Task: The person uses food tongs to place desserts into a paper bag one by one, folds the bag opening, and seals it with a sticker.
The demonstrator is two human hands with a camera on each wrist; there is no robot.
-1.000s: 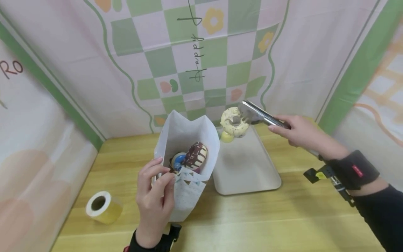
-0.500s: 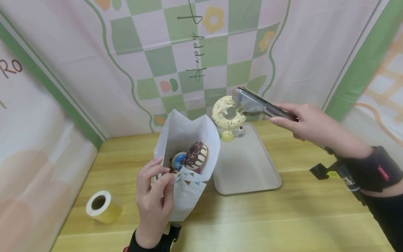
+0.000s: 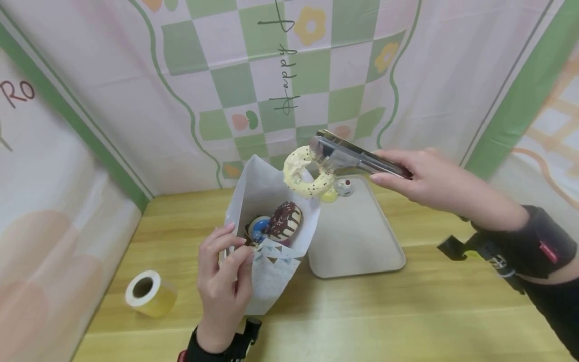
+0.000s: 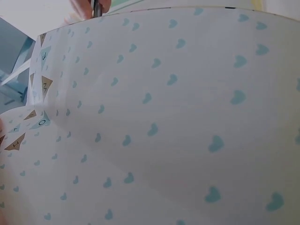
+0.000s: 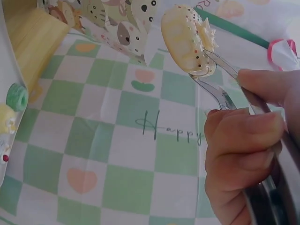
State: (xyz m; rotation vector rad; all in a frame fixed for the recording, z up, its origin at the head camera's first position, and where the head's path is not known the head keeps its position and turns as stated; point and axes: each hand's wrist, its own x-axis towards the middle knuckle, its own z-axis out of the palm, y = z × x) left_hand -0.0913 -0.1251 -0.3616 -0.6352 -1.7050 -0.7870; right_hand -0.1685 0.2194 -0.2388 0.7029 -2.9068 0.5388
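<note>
My left hand (image 3: 223,284) pinches the near rim of an open white paper bag (image 3: 273,286) between thumb and fingers. Inside the bag lie a chocolate-iced donut (image 3: 284,221) and a blue round piece (image 3: 258,229), partly hidden. My right hand (image 3: 420,178) grips metal tongs (image 3: 362,160), which clamp a pale yellow sprinkled donut (image 3: 296,182) over the bag's right rim. The right wrist view shows the donut (image 5: 180,40) edge-on between the tong tips. In the left wrist view, the heart-printed bag side (image 4: 154,117) fills the picture and hides my left hand's grip.
A beige tray (image 3: 357,241) stands right of the bag. Small yellow (image 3: 329,195) and white (image 3: 345,187) pieces sit at its far end, with a green piece (image 5: 17,97) beside them. A label roll (image 3: 151,294) stands at left. A printed cloth (image 3: 312,70) hangs behind the table.
My right hand has lifted the yellow donut in the tongs off the tray's far end and carried it left to the bag's rim. My left hand stays on the bag.
</note>
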